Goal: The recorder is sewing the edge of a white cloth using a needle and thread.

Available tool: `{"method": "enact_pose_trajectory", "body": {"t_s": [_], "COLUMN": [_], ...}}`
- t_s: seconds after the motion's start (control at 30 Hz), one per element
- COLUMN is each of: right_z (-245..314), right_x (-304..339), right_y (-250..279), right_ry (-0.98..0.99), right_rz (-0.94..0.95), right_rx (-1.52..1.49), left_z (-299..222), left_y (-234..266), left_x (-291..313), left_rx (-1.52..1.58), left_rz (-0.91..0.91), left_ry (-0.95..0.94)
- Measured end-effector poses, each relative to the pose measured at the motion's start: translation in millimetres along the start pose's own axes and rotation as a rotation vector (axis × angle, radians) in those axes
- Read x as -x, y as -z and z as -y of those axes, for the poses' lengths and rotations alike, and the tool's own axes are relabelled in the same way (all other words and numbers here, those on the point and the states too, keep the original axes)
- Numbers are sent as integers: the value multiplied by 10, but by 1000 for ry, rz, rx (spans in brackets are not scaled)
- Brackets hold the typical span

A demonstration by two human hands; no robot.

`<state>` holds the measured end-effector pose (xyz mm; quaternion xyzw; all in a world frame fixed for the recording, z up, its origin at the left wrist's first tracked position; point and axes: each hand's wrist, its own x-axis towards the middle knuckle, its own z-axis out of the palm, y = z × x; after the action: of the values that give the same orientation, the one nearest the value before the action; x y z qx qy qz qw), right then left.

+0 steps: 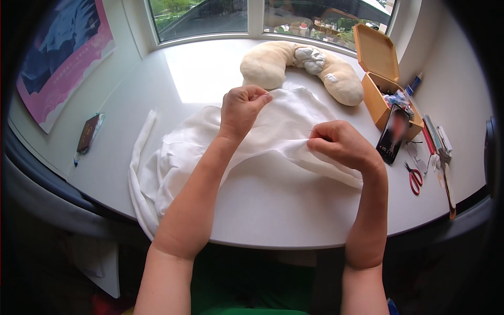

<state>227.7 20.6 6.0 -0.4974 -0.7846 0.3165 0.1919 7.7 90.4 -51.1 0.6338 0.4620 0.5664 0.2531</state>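
Note:
A sheer white cloth (194, 131) lies bunched over the left and middle of the white table and is lifted toward my hands. My left hand (244, 107) is closed in a pinch at the cloth's far edge, raised above the table. Lower and to the right, my right hand (344, 144) pinches a fold of the same cloth, drawing it out in a ridge. A thin dark sliver shows at the right fingertips, too small to name. A long white strip or rolled edge of cloth (139, 157) hangs over the table's front edge at left.
A cream U-shaped pillow (265, 65) rests by the window. At right stand an open wooden box (378, 94) of small items, a phone (393, 134) leaning on it, red-handled pliers (415, 179) and several pens (433, 134). A dark booklet (88, 133) lies far left.

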Motion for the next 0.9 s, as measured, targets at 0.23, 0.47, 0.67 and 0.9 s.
{"method": "enact_pose_trajectory", "body": {"t_s": [0.23, 0.47, 0.67, 0.9], "right_z": [-48, 254, 57, 46], "right_x": [-23, -14, -72, -49], "right_y": [-93, -344, -436, -331], "right_ry": [28, 277, 106, 40], "right_rz": [-224, -156, 12, 80], "right_rx": [228, 145, 418, 386], "left_z": [61, 49, 18, 14], "left_y": [-29, -41, -24, -9], "left_x": [-13, -20, -17, -21], "left_rx": [79, 99, 89, 101], "left_rz": [54, 55, 28, 27], "left_ry": [46, 67, 36, 56]}}
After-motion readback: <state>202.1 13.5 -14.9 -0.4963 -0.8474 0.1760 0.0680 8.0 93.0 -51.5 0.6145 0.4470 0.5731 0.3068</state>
